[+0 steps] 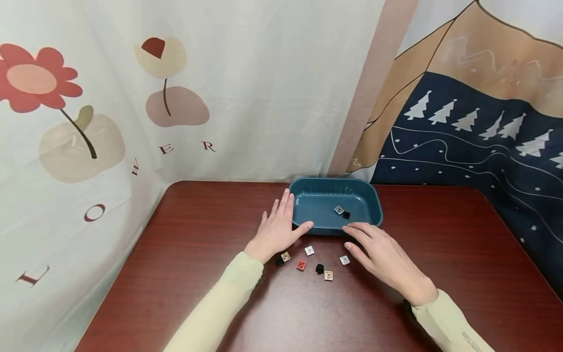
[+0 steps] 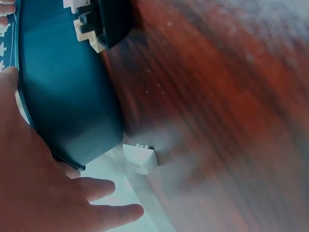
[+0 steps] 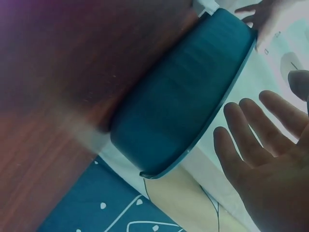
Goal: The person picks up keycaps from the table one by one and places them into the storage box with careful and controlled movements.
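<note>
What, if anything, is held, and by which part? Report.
Nothing looks gripped: the left hand rests straight-fingered at the left end of the blue bin; the right hand is empty.

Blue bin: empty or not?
Not empty: in the head view, a pale keycap and a black keycap lie inside the bin.

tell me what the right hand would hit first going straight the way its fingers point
Likely the near rim of the blue rectangular plastic tray; the right hand points that way in the head view. Its height is unclear, so it might pass above.
</note>
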Demonstrator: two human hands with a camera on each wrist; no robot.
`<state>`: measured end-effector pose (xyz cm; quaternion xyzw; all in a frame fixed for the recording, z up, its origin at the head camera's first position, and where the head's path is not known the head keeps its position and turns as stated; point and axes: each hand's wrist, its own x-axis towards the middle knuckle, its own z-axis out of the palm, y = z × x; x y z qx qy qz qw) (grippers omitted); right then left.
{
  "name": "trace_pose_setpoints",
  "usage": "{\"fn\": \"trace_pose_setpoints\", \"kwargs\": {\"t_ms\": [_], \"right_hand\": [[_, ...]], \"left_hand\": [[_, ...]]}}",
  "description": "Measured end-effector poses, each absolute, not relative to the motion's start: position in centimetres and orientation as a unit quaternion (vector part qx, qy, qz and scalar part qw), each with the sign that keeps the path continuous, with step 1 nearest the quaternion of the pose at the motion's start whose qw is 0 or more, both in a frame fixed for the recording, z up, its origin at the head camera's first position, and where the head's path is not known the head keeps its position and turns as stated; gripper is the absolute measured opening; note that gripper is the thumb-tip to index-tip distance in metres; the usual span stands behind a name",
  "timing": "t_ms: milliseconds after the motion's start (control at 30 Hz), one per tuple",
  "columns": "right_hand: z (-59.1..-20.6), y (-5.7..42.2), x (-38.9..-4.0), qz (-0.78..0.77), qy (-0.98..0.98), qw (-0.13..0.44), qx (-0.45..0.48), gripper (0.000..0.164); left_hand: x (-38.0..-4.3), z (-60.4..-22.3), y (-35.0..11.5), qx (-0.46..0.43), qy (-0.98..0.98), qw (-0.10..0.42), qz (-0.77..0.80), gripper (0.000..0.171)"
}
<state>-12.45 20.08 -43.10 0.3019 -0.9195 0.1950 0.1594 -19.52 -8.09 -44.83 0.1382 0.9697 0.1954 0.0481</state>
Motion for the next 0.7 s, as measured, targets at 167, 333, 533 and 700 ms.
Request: {"fn": "trace_pose_setpoints", "kwargs": {"t_ms": [167,333,533,700], "right_hand": [[-43.7,20.3,-11.8,0.189,-0.921,0.160,0.300,0.040],[-44.1,20.3,-11.3,0.184,-0.928,0.140,0.293,0.038],[-44.6,20.2,-11.0,0.170,-0.929,0.124,0.303,0.037],[-44.8,20.0,-10.8,0.159,-0.929,0.115,0.314,0.035]], "left_hand": [[-19.6,-44.9,-8.1,0.138,0.970,0.044,0.196,0.105],[-19.6,-44.9,-8.1,0.140,0.970,0.044,0.194,0.105],[-19.6,-44.9,-8.1,0.141,0.969,0.043,0.200,0.105],[-19.6,-44.9,-8.1,0.140,0.969,0.046,0.199,0.105]]}}
